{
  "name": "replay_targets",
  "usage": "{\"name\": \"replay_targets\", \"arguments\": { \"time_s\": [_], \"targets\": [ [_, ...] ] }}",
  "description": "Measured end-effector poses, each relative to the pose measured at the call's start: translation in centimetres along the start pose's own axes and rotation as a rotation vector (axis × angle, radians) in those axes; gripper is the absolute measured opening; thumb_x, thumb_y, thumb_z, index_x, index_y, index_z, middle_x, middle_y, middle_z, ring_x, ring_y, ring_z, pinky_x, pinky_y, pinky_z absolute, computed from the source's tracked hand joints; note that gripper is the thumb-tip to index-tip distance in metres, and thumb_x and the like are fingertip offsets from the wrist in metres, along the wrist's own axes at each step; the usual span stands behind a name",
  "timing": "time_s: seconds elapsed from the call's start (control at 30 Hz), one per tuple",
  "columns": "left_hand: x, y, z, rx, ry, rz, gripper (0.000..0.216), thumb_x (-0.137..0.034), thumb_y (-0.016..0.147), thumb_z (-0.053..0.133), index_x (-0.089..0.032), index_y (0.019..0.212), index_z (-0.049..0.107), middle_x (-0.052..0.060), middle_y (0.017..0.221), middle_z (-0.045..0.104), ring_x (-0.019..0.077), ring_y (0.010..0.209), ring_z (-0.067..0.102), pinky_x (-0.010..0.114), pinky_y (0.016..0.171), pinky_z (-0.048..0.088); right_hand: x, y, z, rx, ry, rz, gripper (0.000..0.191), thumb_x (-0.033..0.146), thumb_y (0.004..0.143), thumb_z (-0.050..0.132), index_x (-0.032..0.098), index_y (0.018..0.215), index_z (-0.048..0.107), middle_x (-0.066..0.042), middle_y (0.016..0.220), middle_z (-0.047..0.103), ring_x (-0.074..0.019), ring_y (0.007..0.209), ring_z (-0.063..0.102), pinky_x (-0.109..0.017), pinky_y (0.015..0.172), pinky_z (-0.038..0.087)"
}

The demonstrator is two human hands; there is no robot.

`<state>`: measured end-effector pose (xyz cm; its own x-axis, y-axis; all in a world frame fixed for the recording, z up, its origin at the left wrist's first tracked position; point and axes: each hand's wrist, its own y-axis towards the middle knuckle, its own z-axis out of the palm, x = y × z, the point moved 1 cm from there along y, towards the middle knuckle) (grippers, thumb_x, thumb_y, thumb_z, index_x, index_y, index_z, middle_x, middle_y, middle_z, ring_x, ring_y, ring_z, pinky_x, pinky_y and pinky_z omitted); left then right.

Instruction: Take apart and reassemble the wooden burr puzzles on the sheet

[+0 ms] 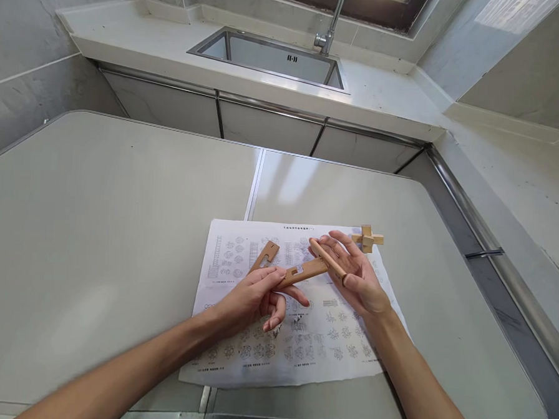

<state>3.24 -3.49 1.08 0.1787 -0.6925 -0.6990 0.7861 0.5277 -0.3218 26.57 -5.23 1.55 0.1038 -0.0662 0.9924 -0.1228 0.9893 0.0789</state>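
My left hand (266, 293) pinches a notched wooden puzzle piece (307, 272) between thumb and fingers. The far end of that piece meets a second flat wooden piece (328, 260), which my right hand (357, 279) grips at its edge with the thumb. Whether the two are joined or only touching I cannot tell. A third notched wooden piece (270, 251) lies on the paper sheet (241, 232) just beyond my left hand, partly covered by it. The sheet carries printed diagrams and lies beneath both hands.
An assembled wooden cross puzzle (367, 238) stands at the sheet's upper right corner. The folding table (119, 226) has a metal seam (255, 186) down its middle. Beyond its far edge is a counter with a sink (273, 56) and a faucet (324, 42).
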Motion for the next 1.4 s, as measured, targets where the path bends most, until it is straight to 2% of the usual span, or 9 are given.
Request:
{"name": "replay_targets", "arguments": {
  "time_s": [0.13,0.47,0.7,1.03,1.27,1.4],
  "targets": [
    [-0.07,0.01,0.04,0.006,0.009,0.006,0.038,-0.054,0.104,0.057,-0.016,0.107,0.054,0.008,0.088,0.08,0.0055,0.033,0.047,0.023,0.035,0.033,0.04,-0.13,-0.16,0.0,0.065,-0.022,0.075,0.064,0.076,0.089,0.036,0.138,0.058,-0.01,0.136,0.064,-0.0399,0.148,0.052,-0.066,0.129,0.034],
    [0.14,0.12,0.04,-0.011,-0.008,0.038,0.04,-0.055,0.102,0.061,-0.017,0.101,0.052,0.009,0.091,0.081,0.0056,0.033,0.049,0.022,0.033,0.032,0.25,-0.27,-0.41,0.034,0.158,-0.05,0.067,0.035,0.077,0.095,0.036,0.137,0.066,-0.007,0.135,0.064,-0.0366,0.149,0.049,-0.059,0.131,0.031],
    [0.26,0.09,-0.12,-0.016,-0.003,0.04,0.039,-0.055,0.103,0.061,-0.017,0.101,0.052,0.009,0.089,0.081,0.0057,0.033,0.05,0.022,0.034,0.034,0.38,-0.38,-0.47,0.037,0.118,-0.049,0.069,0.037,0.075,0.097,0.036,0.137,0.065,-0.008,0.136,0.065,-0.0372,0.151,0.047,-0.059,0.131,0.032],
    [0.47,0.27,-0.18,-0.007,0.019,0.054,0.042,-0.058,0.103,0.061,-0.017,0.104,0.051,0.012,0.098,0.081,0.0066,0.035,0.054,0.022,0.035,0.038,0.01,-0.69,-0.31,0.069,0.109,-0.022,0.072,0.04,0.075,0.098,0.036,0.139,0.065,-0.007,0.146,0.064,-0.0355,0.154,0.045,-0.056,0.131,0.035],
    [0.29,0.18,-0.1,-0.006,0.035,0.054,0.043,-0.059,0.103,0.061,-0.017,0.107,0.052,0.012,0.1,0.08,0.0067,0.037,0.055,0.023,0.037,0.041,0.12,-0.68,0.02,0.079,0.057,-0.044,0.07,0.033,0.077,0.098,0.036,0.139,0.066,-0.005,0.148,0.064,-0.0331,0.155,0.044,-0.055,0.132,0.035],
    [0.4,0.24,-0.2,-0.001,0.04,0.054,0.043,-0.058,0.104,0.059,-0.016,0.109,0.053,0.012,0.098,0.08,0.0066,0.037,0.055,0.022,0.036,0.039,0.18,-0.62,-0.01,0.095,0.061,-0.05,0.069,0.038,0.078,0.096,0.036,0.14,0.066,-0.006,0.152,0.06,-0.0339,0.155,0.044,-0.054,0.132,0.036]
  ]
}}
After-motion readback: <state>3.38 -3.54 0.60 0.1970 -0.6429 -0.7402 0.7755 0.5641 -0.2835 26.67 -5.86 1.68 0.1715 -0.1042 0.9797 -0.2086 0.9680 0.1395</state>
